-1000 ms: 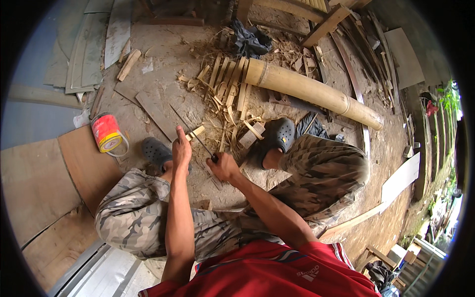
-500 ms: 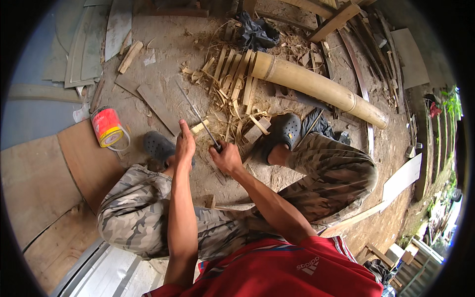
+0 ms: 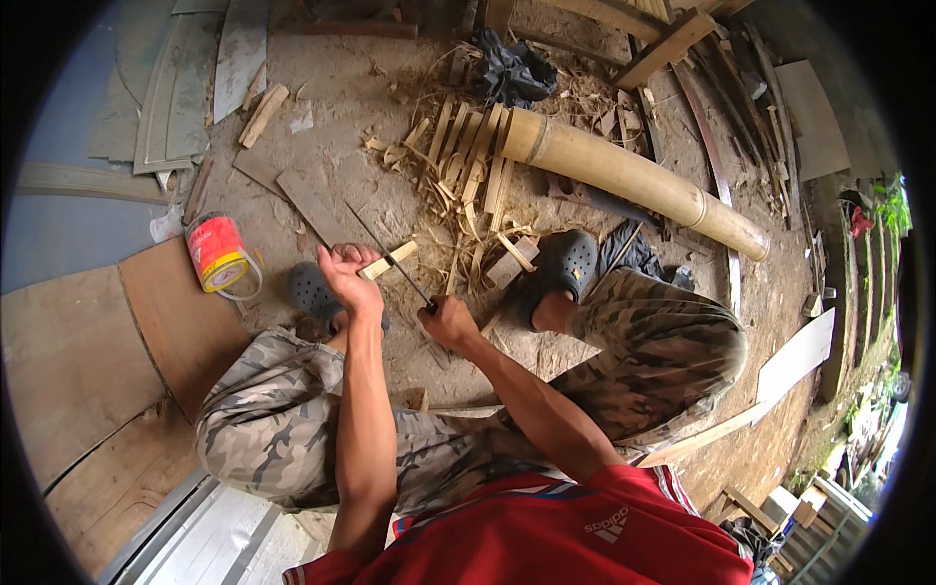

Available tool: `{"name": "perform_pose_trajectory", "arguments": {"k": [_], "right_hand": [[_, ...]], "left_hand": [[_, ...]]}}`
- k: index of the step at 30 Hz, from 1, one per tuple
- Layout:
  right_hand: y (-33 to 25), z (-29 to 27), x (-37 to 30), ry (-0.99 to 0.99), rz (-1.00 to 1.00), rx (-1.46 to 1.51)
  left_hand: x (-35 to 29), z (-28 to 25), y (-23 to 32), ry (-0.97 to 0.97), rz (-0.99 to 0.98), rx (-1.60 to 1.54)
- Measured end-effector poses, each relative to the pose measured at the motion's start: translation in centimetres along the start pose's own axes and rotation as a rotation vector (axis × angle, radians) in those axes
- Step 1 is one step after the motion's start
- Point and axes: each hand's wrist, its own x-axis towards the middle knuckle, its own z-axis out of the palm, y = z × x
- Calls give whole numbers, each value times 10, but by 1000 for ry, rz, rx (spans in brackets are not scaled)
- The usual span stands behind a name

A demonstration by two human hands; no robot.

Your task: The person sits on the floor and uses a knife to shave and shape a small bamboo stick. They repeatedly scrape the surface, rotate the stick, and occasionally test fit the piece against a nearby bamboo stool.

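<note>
A short, pale bamboo strip (image 3: 392,259) sticks out to the right from my left hand (image 3: 351,280), whose palm is turned up and fingers are curled around one end. My right hand (image 3: 452,323) is closed around the dark handle of a long, thin-bladed knife (image 3: 389,253). The blade slants up and to the left, and crosses the strip in this view; whether the two touch, I cannot tell. Beyond my hands lie several split bamboo strips (image 3: 456,146) and curled shavings (image 3: 458,210) on the ground.
A thick bamboo pole (image 3: 624,175) lies beyond my right foot. Black plastic (image 3: 512,70) is heaped near its far end. At left stands a red and yellow bucket (image 3: 217,252) beside plywood sheets (image 3: 180,327). My feet in dark clogs (image 3: 565,263) flank the work area.
My left hand has rolled palm up, and its fingers now curl where they were stretched. The bamboo strip shows more fully. The knife stays in my right hand, its blade turned more edge-on.
</note>
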Motion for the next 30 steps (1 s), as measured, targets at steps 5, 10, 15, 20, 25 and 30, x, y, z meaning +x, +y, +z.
{"name": "perform_pose_trajectory", "arguments": {"k": [5, 10, 15, 20, 25, 30], "right_hand": [[0, 0, -2, 19, -6, -2], [-26, -1, -12, 100, -52, 79], [-5, 4, 3, -24, 41, -31], [-18, 1, -7, 80, -21, -29], [-8, 8, -3, 147, -82, 24], [28, 23, 18, 165, -79, -97]], "left_hand": [[0, 13, 14, -73, -126, -92], [1, 11, 13, -12, -83, -84], [-1, 11, 7, -71, -84, -89], [0, 13, 5, -34, -91, -113], [-4, 17, 3, -4, -94, -78], [-3, 21, 2, -86, -75, -73]]}}
